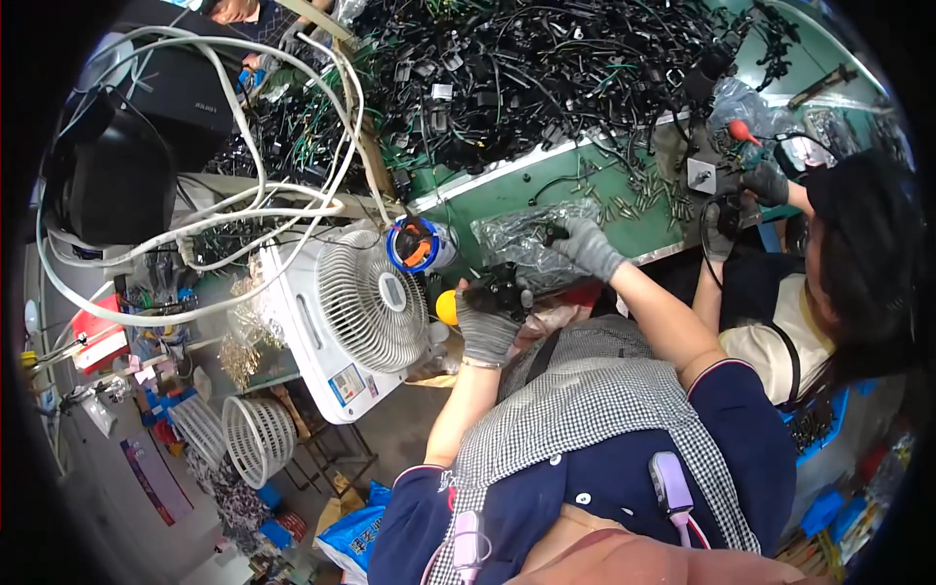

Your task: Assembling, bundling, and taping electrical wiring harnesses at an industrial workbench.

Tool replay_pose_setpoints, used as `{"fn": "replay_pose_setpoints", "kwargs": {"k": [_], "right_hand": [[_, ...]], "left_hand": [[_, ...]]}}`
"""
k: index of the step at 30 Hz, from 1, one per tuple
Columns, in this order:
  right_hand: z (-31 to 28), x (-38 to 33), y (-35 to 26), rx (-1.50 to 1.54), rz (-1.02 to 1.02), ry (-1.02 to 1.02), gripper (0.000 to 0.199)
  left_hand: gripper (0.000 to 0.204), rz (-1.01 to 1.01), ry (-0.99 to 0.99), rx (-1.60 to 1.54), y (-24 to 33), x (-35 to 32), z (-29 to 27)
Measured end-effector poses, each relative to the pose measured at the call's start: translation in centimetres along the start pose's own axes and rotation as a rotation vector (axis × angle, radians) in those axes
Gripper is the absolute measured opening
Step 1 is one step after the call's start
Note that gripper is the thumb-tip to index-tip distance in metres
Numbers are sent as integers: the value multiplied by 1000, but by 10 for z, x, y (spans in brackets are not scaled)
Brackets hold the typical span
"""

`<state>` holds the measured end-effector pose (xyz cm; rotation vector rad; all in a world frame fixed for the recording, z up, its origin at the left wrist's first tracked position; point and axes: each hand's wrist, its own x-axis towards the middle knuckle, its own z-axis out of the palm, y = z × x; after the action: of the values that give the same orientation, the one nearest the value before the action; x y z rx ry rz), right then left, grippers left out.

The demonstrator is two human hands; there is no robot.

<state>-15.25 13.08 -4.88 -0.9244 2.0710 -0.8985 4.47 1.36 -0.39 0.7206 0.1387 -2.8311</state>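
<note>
My left hand (pixel 487 333), in a grey work glove, is closed around a dark bundle that looks like small black plastic parts (pixel 502 292). Just left of it is a yellow ball-shaped thing (pixel 448 307). My right hand (pixel 590 250), gloved the same way, reaches over a crumpled clear plastic bag (pixel 517 244) at the bench's near edge. Its fingers are drawn together at a small dark spot; whether that is a part or the glove's dark tips is unclear. Brass-coloured metal pins (pixel 624 208) lie scattered on the green bench top (pixel 468 210) beyond.
A large heap of black cables and connectors (pixel 526 78) covers the far bench. A white fan (pixel 375 292) and a blue-rimmed tape roll (pixel 419 244) stand left. At right a co-worker's gloved hands (pixel 723 229) work beside a metal block (pixel 701 175). White hoses (pixel 244 210) loop at upper left.
</note>
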Motion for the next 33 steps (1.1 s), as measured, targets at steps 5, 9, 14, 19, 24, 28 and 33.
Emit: {"fn": "replay_pose_setpoints", "kwargs": {"k": [5,9,14,19,24,28,33], "right_hand": [[9,56,38,-396,-50,73,35],[3,117,18,-397,89,161,33],[20,152,23,-528,19,87,28],[14,31,-73,75,-469,233,17],[20,-32,-100,76,-792,362,12],[18,-42,-95,133,-758,360,14],[19,-48,-86,97,-659,222,18]], "left_hand": [[59,-1,-23,27,0,-8,-9],[63,70,34,-75,-5,-20,-15],[64,25,-1,-604,-7,-12,-21],[62,277,127,-221,5,-20,-22],[56,204,-3,-115,5,-8,-6],[52,143,26,-76,-1,-8,4],[48,64,-31,6,-4,-10,-1]]}}
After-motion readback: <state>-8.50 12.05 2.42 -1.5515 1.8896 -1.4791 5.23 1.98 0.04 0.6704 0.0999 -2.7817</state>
